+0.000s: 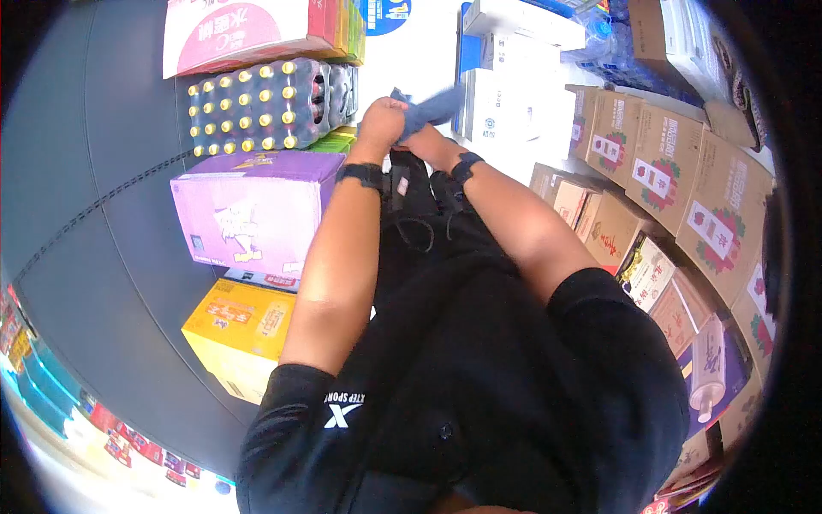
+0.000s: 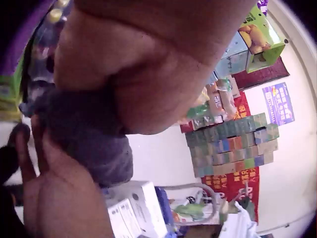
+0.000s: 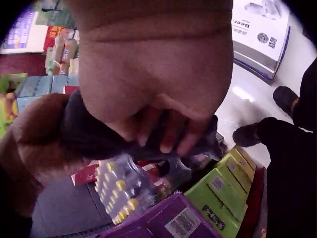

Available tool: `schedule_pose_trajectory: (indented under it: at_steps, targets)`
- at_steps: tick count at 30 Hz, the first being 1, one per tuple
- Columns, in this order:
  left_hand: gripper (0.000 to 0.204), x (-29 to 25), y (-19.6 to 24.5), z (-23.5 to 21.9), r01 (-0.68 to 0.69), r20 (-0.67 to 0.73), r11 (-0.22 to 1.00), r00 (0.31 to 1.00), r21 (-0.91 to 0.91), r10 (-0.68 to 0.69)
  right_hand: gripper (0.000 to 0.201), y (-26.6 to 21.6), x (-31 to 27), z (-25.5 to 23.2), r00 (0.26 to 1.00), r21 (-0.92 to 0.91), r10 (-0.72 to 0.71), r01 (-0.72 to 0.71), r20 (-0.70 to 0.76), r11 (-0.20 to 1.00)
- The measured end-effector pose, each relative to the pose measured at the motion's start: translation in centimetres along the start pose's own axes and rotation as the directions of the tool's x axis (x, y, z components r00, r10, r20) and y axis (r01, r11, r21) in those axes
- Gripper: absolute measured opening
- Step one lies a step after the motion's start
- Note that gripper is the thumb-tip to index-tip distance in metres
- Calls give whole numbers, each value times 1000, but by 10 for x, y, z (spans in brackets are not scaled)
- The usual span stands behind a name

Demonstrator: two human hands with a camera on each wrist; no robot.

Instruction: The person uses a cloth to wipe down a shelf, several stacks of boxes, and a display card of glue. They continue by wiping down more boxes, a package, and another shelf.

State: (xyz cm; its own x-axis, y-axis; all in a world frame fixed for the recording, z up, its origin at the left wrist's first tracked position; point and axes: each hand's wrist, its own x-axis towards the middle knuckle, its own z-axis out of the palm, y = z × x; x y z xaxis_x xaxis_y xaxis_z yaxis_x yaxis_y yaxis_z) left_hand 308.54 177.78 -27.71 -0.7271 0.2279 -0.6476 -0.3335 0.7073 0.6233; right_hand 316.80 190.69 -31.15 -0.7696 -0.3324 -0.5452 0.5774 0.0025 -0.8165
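Note:
A dark grey-blue cloth (image 1: 435,110) is bunched between my two hands, out in front of my body. My left hand (image 1: 383,127) grips one part of it, seen from close behind in the left wrist view. Beside it my right hand (image 1: 430,147) holds the cloth too. In the right wrist view the fingers (image 3: 171,131) of that hand curl over the folded cloth (image 3: 91,129). The left wrist view shows the cloth (image 2: 86,134) hanging in a thick fold between both hands. Part of it is hidden behind the palms.
Left of my arms stand a shrink-wrapped pack of yellow-capped bottles (image 1: 248,107), a purple carton (image 1: 248,214) and a yellow carton (image 1: 235,325). White beer boxes (image 1: 505,103) are stacked ahead. Brown cartons (image 1: 659,163) line the right side. My shoes (image 3: 247,134) show on the pale floor.

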Motion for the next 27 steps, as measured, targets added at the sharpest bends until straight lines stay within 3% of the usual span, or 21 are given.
schedule_pose_trajectory:
  at_steps: [1, 3, 4, 5, 6, 7, 8, 9, 10, 11, 12, 13, 15, 16, 17, 19, 20, 23, 25, 26, 27]
  targets:
    - [33, -12, 7, 9, 2, -6, 1000, 1000, 3, -2, 32, -16, -21, -7, 999, -216, -39, 37, -7, 976]
    - [43, -52, 26, 21, 34, -136, 989, 989, -146, -54, 38, -22, -48, -28, 969, -559, -228, 240, 92, 793]
    - [43, -75, 30, 23, 29, -136, 989, 989, -144, -49, 34, 38, -34, -38, 948, -529, -317, 285, 32, 799]
    - [55, -98, 32, 24, -22, -37, 997, 999, -69, 20, 33, -4, -64, -43, 989, -611, -150, 127, 15, 782]
    - [68, -119, 35, 23, -81, 66, 997, 995, 1, 81, 33, 8, -67, -56, 982, -641, -185, 163, 33, 750]
    - [68, -139, 44, 18, -89, 65, 996, 994, 0, 89, 34, 37, -70, -71, 974, -670, -219, 197, 52, 716]
    - [65, -157, 56, 10, -160, 245, 987, 957, 0, 155, 49, 70, -76, -76, 929, -501, -326, 202, -173, 841]
    - [61, -170, 65, 5, -229, 418, 973, 883, -11, 212, 49, 61, -91, -80, 928, -505, -330, 204, -174, 839]
    - [61, -178, 70, 7, -232, 416, 973, 884, -11, 215, 60, 46, -112, -81, 946, -107, -34, -1, -323, 994]
    - [55, -187, 76, 11, -252, 431, 965, 865, -72, 258, 72, 34, -128, -83, 897, 325, 295, -186, -330, 927]
    - [48, -194, 79, 15, -272, 442, 953, 845, -132, 302, 84, 34, -138, -90, 909, 284, 346, -276, -234, 918]
    - [48, -199, 82, 19, -275, 441, 953, 845, -129, 304, 84, 35, -145, -91, 910, 284, 342, -272, -236, 920]
    - [36, -204, 90, 24, -380, 390, 892, 804, -244, 449, 79, 35, -156, -89, 960, 343, 280, -273, 28, 899]
    - [36, -208, 94, 23, -390, 392, 888, 798, -243, 458, 76, 34, -158, -86, 970, 253, 212, -235, 118, 938]
    - [35, -211, 97, 21, -376, 400, 877, 785, -300, 473, 76, 32, -162, -85, 973, 252, 206, -227, 108, 941]
    - [34, -220, 101, 14, -337, 416, 848, 758, -409, 503, 73, -2, -179, -64, 992, -125, 55, -40, 116, 991]
    - [34, -225, 95, 10, -340, 422, 847, 753, -409, 506, 61, 6, -185, -56, 993, 8, 94, -95, 78, 995]
    - [38, -241, 74, -12, -334, 340, 789, 765, -516, 547, 49, 15, -190, -42, 988, 15, 156, -156, -10, 988]
    - [32, -267, 72, -49, 72, 542, 948, 833, -309, 113, 42, 22, -191, -32, 976, 108, 216, -216, 20, 970]
    - [34, -283, 61, -58, -78, 406, 928, 883, -364, 234, 41, 30, -192, -28, 977, 83, 209, -206, -35, 975]
    - [34, -290, 42, -67, -86, 392, 926, 888, -368, 239, 42, 24, -192, -21, 976, 52, 196, -192, -93, 980]
